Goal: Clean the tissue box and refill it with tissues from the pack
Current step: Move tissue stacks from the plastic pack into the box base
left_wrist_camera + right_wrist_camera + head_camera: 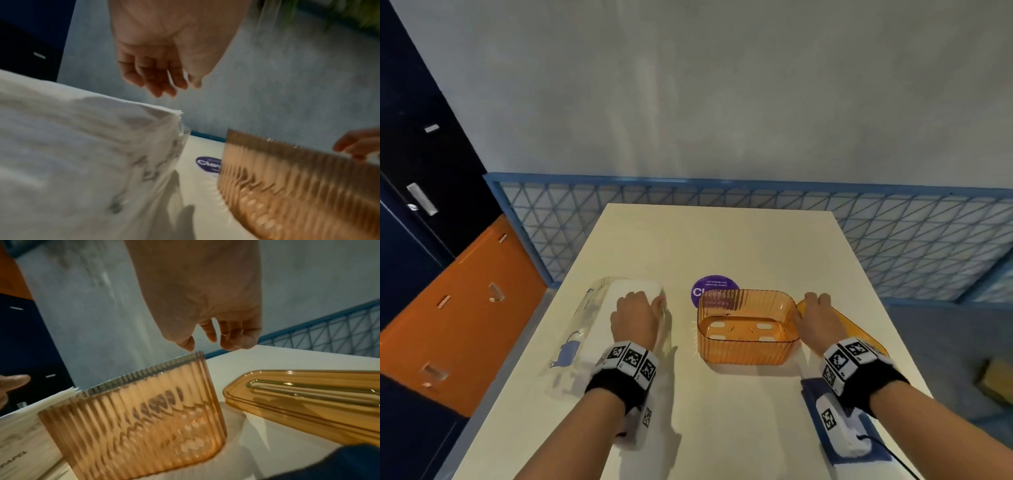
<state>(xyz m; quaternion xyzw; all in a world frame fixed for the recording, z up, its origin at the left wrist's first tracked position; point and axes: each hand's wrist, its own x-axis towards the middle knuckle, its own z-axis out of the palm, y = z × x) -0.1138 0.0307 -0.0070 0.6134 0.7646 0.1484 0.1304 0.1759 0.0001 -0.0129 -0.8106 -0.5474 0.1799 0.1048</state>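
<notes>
The empty orange ribbed tissue box (746,349) (287,178) (144,418) stands open at the table's middle. Its orange lid (859,330) (308,395) lies flat just to its right. A clear-wrapped pack of white tissues (592,329) (72,138) (51,399) lies to the box's left, open at its far end. My left hand (637,315) (160,81) hovers over that end with loosely curled fingers, holding nothing. My right hand (816,308) (207,339) hangs over the box's right rim, fingers relaxed, the thumb close to the rim, gripping nothing.
A blue cloth (812,394) (339,462) lies at the table's near right, under my right wrist. A round purple sticker (714,284) (207,163) is on the tabletop behind the box. Blue mesh fencing (893,233) runs beyond the table's far edge.
</notes>
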